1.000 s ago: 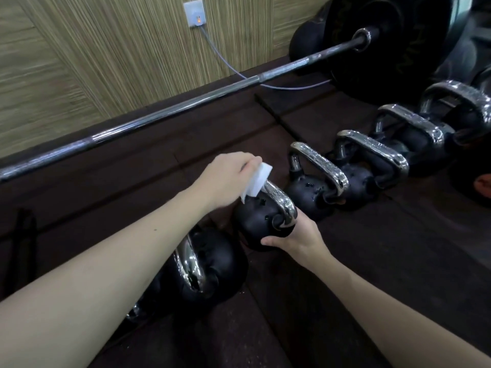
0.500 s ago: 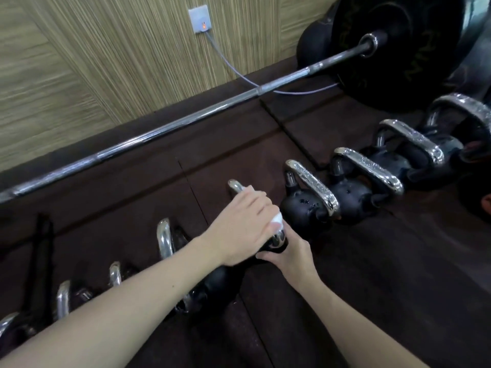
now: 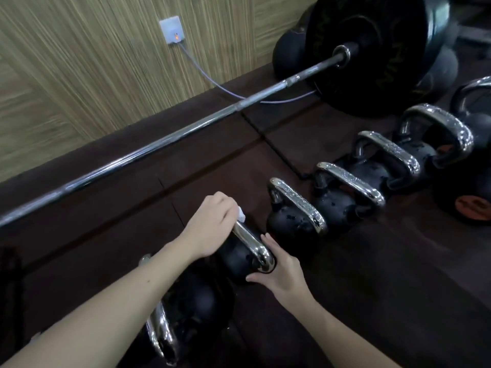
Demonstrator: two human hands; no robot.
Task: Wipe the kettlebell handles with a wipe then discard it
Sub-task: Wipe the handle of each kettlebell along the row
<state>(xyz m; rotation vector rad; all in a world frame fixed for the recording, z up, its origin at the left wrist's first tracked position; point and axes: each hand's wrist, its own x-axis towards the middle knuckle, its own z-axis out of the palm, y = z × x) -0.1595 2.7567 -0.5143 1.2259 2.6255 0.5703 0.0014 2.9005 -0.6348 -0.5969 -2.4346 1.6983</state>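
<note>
Kettlebells sit in a row on the dark floor mat (image 3: 398, 274) beside a barbell (image 3: 170, 139), and the left hand (image 3: 212, 225) curls around a white wipe (image 3: 241, 214) at the far end of 1 chrome handle (image 3: 252, 241). The right hand (image 3: 281, 269) — fingers extended, thumb underneath — braces that kettlebell (image 3: 236, 258) at the handle's near end.
</note>
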